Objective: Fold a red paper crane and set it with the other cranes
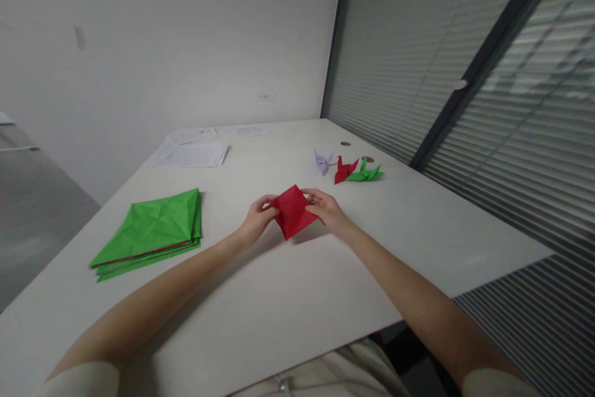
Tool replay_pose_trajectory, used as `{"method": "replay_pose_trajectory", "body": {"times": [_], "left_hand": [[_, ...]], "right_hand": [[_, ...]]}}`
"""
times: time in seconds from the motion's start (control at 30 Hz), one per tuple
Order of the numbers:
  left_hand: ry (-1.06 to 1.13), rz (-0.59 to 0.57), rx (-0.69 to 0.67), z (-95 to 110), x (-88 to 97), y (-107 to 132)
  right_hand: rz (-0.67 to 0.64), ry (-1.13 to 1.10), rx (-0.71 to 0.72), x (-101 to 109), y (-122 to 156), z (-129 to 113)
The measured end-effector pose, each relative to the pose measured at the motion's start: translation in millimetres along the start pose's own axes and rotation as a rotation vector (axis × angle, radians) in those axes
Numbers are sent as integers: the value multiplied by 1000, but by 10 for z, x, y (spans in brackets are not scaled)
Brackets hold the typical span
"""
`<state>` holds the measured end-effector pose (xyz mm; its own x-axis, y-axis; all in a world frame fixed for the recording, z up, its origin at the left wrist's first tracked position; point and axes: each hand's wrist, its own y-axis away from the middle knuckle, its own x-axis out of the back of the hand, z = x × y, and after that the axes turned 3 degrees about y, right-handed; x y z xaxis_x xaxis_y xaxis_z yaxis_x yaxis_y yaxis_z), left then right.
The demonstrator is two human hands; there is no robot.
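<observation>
A folded red paper square (292, 211) is held just above the white table (288, 298), standing on one corner like a diamond. My left hand (257, 218) pinches its left corner with closed fingers. My right hand (328, 209) pinches its right corner the same way. Both forearms reach out over the middle of the table.
A stack of green paper sheets (151, 231) with a red sheet among them lies to the left. Three folded paper cranes, purple (322, 161), red (344, 170) and green (365, 173), stand beyond. White printed papers (188, 153) lie far back. Window blinds (488, 93) run along the right.
</observation>
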<state>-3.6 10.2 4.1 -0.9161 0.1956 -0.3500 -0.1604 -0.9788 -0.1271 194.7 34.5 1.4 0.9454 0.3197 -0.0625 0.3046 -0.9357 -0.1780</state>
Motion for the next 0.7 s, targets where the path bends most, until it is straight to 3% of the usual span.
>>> {"method": "replay_pose_trajectory", "body": {"times": [0.27,0.53,0.63,0.7], "left_hand": [[-89,-53,29,-84,72,-25],[-104,30,49,-69,98,-55],[-185,13,68,-106,139,-65],[-350,-55,60,-147,179,-68]], "right_hand": [[-205,-24,-70,6,71,-22],[-105,167,-118,156,-16,-53],[-117,261,-204,237,-43,-9],[-110,346,-244,251,-48,59]]}}
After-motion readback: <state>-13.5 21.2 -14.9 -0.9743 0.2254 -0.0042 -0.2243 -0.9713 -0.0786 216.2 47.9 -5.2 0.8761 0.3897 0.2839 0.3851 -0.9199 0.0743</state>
